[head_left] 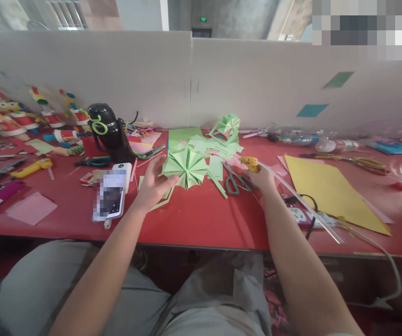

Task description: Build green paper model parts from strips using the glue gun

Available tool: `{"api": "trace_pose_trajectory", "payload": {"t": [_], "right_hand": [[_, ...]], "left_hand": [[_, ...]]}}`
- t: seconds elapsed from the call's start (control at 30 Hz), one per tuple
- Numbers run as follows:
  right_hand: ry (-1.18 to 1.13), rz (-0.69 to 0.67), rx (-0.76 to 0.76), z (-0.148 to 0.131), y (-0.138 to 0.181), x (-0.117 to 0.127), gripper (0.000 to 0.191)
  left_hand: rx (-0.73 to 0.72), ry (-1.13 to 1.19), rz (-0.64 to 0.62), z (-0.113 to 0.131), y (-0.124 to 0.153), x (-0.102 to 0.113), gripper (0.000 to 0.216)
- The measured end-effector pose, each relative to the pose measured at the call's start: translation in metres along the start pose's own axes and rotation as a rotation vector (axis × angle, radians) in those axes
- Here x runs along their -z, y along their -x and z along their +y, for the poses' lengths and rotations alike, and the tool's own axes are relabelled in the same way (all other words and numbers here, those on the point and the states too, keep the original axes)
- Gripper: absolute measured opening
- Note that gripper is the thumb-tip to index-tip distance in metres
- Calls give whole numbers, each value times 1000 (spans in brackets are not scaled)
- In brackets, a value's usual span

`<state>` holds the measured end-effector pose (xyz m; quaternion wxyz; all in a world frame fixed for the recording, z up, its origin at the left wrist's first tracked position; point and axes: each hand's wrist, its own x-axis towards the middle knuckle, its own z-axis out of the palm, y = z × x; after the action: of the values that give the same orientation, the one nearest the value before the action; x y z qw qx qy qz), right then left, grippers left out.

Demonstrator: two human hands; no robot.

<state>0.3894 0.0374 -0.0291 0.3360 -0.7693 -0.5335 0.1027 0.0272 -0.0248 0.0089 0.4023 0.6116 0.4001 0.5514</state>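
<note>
My left hand (155,185) is closed on the left edge of a light green folded paper rosette (186,167), thumb on its front. The rosette's pleats fan out round a centre. In my right hand (264,181) is a yellow hot glue gun (249,163), its nozzle end towards the rosette but apart from it. A long clear glue stick (302,201) sticks out behind the gun, slanting down to the right. Between my hands lie scissors with grey-green handles (234,183) and a narrow folded green paper strip (218,184).
Behind the rosette are green paper pieces (222,147) and a smaller pleated green form (229,124). A black flask (107,133) and a phone (113,192) stand to the left. Yellow sheets (334,191), a power strip (297,214) and bottles (301,138) occupy the right. A white partition (117,70) bounds the back.
</note>
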Motion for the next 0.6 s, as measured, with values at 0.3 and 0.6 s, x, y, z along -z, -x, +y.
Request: {"api": "trace_pose_trajectory", "payload": {"t": [0.3, 0.6], "right_hand": [[68, 24, -104, -3, -9, -5, 42], [98, 19, -101, -17, -9, -11, 36]], "left_hand": [[31, 22, 36, -1, -1, -3, 60], [145, -8, 71, 0, 0, -2, 62]]}}
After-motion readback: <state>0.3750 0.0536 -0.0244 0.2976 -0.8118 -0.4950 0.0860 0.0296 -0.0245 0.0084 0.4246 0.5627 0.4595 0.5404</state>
